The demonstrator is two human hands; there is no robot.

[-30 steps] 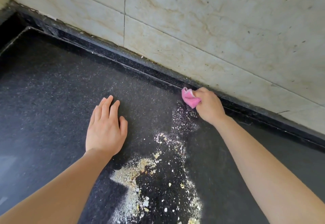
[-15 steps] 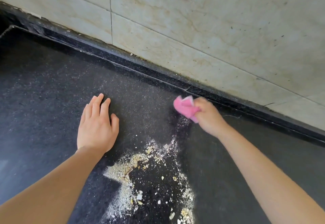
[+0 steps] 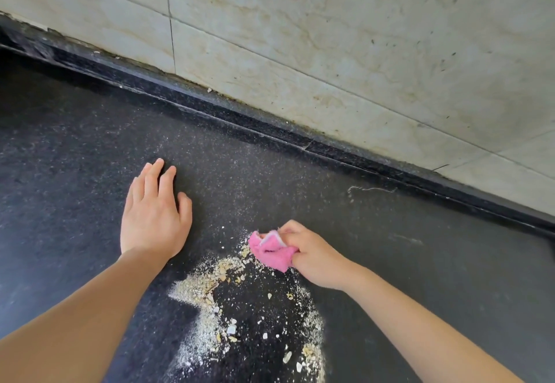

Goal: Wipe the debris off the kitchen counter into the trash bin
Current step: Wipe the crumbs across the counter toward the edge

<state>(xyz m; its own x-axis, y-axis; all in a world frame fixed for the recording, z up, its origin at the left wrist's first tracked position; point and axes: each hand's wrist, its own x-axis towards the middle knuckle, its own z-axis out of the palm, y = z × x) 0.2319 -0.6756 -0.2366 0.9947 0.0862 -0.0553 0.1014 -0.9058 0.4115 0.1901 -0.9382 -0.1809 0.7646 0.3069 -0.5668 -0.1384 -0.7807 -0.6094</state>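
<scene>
- Head view: the right hand's fingers are bunched tight around a pink cloth pressed on the dark bench.
- The left hand lies flat, fingers spread, left of the cloth.
- Pale crumbs lie scattered just near of the cloth, touching its edge.

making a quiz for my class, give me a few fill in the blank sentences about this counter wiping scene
1. The right hand grips a cloth whose colour is ____.
2. The left hand lies ____ on the counter, holding nothing.
3. The cloth touches the far edge of the pale ____ scattered between the two arms.
4. Behind the counter rises a wall of marbled ____.

Missing words: pink; flat; debris; tiles
</scene>
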